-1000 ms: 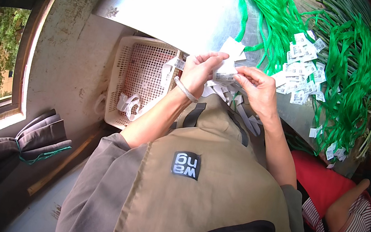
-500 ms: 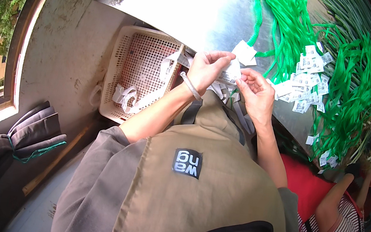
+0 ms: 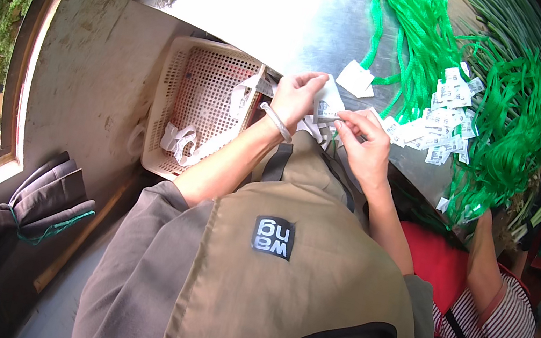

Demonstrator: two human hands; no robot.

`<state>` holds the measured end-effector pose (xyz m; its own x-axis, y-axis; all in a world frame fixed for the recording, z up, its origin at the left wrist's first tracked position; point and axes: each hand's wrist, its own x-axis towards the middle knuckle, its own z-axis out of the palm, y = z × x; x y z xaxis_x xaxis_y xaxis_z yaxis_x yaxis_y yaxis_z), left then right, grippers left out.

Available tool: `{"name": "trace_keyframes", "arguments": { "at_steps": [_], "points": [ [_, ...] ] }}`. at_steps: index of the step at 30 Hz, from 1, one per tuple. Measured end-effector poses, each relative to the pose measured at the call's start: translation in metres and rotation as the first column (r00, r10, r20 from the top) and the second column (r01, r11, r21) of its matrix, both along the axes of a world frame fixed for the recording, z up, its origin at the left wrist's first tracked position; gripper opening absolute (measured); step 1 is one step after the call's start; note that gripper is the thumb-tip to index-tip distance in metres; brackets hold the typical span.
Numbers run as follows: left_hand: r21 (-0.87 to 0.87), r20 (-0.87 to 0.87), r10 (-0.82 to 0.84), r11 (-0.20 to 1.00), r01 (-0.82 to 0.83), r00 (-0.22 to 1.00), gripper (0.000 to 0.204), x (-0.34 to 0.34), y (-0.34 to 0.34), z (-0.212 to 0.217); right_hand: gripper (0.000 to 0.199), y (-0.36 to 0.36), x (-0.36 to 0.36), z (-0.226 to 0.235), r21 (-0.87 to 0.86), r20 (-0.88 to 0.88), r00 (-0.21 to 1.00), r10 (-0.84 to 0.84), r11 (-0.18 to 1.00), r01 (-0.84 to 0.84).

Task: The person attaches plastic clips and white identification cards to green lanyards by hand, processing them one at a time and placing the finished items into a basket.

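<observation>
My left hand (image 3: pixel 297 99), with a bracelet at its wrist, pinches a white printed label (image 3: pixel 328 100) at the table's near edge. My right hand (image 3: pixel 366 147) has its thumb and forefinger closed at the label's lower right corner. A long white strip (image 3: pixel 243 97) runs from beside my left hand into a perforated plastic basket (image 3: pixel 176 58) and lies there in loops. Just beyond my right hand, a white tag (image 3: pixel 355 78) sits on the end of a green mesh net (image 3: pixel 373 40) on the table.
On the metal table (image 3: pixel 293 24), more green netting (image 3: pixel 417 22) ends in a pile of white tags (image 3: pixel 445 119). Long green stalks (image 3: pixel 512 27) lie at the far right. Another person (image 3: pixel 493 325) in a striped garment is close at my right. A wall (image 3: pixel 105 51) stands at left.
My right hand has drawn slightly down and left, pinching the label's corner. The label now hangs apart from the tag on the net. The other person's arm has moved nearer the netting.
</observation>
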<state>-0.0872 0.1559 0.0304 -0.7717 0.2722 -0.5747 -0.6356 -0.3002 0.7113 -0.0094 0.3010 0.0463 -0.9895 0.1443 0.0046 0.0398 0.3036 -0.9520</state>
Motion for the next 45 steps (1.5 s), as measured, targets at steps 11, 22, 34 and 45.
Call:
{"name": "trace_keyframes", "arguments": {
  "at_steps": [11, 22, 34, 45],
  "points": [
    [-0.134, -0.12, -0.091, 0.988, 0.075, 0.989, 0.035, 0.006, -0.016, -0.006, 0.027, 0.056, -0.068, -0.048, -0.293, 0.51, 0.842, -0.177, 0.885, 0.363],
    [-0.017, -0.098, -0.026, 1.0, 0.025, 0.995, 0.017, 0.021, -0.008, 0.013, 0.075, 0.157, -0.047, 0.033, 0.847, -0.08, 0.965, -0.251, 0.493, 0.198],
    [-0.028, -0.103, -0.092, 0.996, 0.089, 0.99, 0.019, 0.018, -0.003, 0.001, 0.016, 0.016, 0.002, -0.003, -0.135, 0.066, 0.996, 0.054, 0.99, -0.044],
    [-0.013, -0.096, -0.103, 0.995, 0.102, 0.99, 0.019, 0.003, -0.008, -0.016, 0.014, -0.006, -0.003, -0.002, 0.027, 0.063, 0.998, -0.012, 1.0, 0.01]
  ]
}}
